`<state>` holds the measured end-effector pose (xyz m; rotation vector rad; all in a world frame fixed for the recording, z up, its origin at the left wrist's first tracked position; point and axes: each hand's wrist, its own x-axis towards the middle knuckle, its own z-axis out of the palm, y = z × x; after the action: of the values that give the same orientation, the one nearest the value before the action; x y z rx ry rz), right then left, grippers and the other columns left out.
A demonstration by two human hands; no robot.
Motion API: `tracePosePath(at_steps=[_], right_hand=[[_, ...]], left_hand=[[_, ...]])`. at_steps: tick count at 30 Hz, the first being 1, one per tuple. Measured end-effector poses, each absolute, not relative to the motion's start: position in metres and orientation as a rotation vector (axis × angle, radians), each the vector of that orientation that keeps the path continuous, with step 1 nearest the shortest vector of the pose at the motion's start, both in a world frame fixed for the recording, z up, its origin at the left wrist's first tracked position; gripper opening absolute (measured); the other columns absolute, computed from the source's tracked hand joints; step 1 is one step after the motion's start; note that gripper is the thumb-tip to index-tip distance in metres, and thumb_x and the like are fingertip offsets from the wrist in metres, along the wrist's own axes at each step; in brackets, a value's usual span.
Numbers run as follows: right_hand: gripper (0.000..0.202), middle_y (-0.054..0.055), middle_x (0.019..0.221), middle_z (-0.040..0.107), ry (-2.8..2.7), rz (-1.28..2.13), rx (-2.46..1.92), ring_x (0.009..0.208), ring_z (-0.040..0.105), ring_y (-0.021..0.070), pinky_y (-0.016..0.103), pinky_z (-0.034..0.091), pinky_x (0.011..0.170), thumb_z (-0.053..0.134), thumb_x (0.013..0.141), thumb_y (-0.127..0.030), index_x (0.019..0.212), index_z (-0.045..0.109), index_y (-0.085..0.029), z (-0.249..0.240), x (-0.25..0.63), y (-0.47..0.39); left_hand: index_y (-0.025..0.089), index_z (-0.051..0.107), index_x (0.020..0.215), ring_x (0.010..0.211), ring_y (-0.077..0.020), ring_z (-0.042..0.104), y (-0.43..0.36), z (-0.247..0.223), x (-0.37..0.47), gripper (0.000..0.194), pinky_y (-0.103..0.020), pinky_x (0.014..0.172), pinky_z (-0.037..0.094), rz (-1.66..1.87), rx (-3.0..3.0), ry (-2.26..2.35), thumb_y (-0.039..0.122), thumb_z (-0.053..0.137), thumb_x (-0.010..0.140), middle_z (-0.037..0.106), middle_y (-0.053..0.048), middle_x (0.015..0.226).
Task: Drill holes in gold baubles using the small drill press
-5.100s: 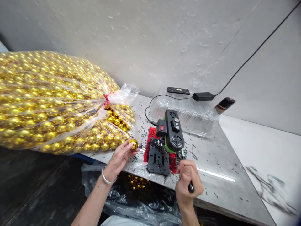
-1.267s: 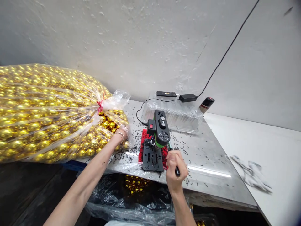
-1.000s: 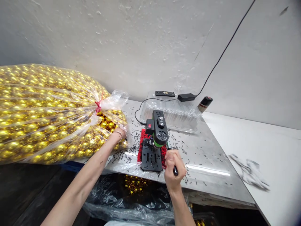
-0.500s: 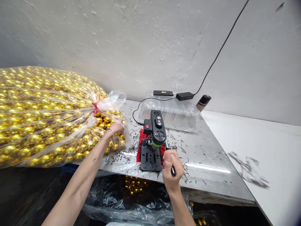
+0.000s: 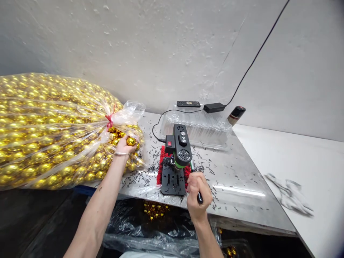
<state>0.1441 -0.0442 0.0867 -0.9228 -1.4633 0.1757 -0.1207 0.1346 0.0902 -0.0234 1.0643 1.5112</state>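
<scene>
My left hand (image 5: 125, 146), with a band at its wrist, is at the torn opening of a large clear bag (image 5: 67, 132) full of shiny gold balls. Its fingers are closed on one gold ball (image 5: 131, 141). My right hand (image 5: 199, 193) is wrapped round the black grip of a lever handle (image 5: 200, 198). That lever belongs to a small black press-like machine (image 5: 181, 145) with fan grilles, a red switch and a slotted base plate (image 5: 173, 182). Under the machine lies a red mat (image 5: 159, 175).
Small black bits litter the metal table (image 5: 228, 168). Behind the machine are a clear plastic tray (image 5: 196, 129), a black power adapter (image 5: 214, 107), a remote-like black device (image 5: 188, 104) and a spray can (image 5: 236, 115). Gloves (image 5: 291, 195) lie at right. Gold balls (image 5: 156, 209) sit in a bag below.
My left hand has drawn back a little out of the bag's opening, and a gold ball now shows in its fingers. My right hand stays on the lever.
</scene>
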Motion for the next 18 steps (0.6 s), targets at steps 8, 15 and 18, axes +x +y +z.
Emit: tracePosePath(at_steps=[8, 15, 18], right_hand=[[0.026, 0.0, 0.067, 0.048, -1.495, 0.158, -0.923, 0.061, 0.047, 0.0119, 0.027, 0.035, 0.053, 0.041, 0.091, -0.007, 0.069, 0.046, -0.02, 0.087, 0.146, -0.045], [0.028, -0.001, 0.067, 0.048, -1.468, 0.185, -0.908, 0.062, 0.047, 0.0112, 0.026, 0.036, 0.055, 0.043, 0.091, -0.005, 0.067, 0.044, -0.02, 0.084, 0.146, -0.044], [0.03, -0.001, 0.066, 0.048, -1.456, 0.187, -0.921, 0.064, 0.048, 0.0119, 0.027, 0.036, 0.056, 0.043, 0.092, -0.007, 0.065, 0.044, -0.02, 0.085, 0.146, -0.045]], left_hand=[[0.016, 0.058, 0.077, 0.051, -0.0087, 0.058, 0.091, 0.102, -0.105, 0.016, -0.014, 0.043, 0.047, 1.7, 0.019, 1.018, 0.02, 0.051, 0.092, 0.061, 0.0, 0.064], [0.01, 0.062, 0.085, 0.051, -0.008, 0.058, 0.008, 0.099, -0.094, 0.016, -0.013, 0.041, 0.048, 1.543, 0.081, 0.935, 0.014, 0.047, 0.092, 0.066, -0.008, 0.076], [0.007, 0.064, 0.09, 0.053, -0.0085, 0.06, -0.014, 0.089, -0.081, 0.018, -0.013, 0.041, 0.049, 1.386, -0.004, 0.875, 0.012, 0.046, 0.093, 0.067, -0.011, 0.079]])
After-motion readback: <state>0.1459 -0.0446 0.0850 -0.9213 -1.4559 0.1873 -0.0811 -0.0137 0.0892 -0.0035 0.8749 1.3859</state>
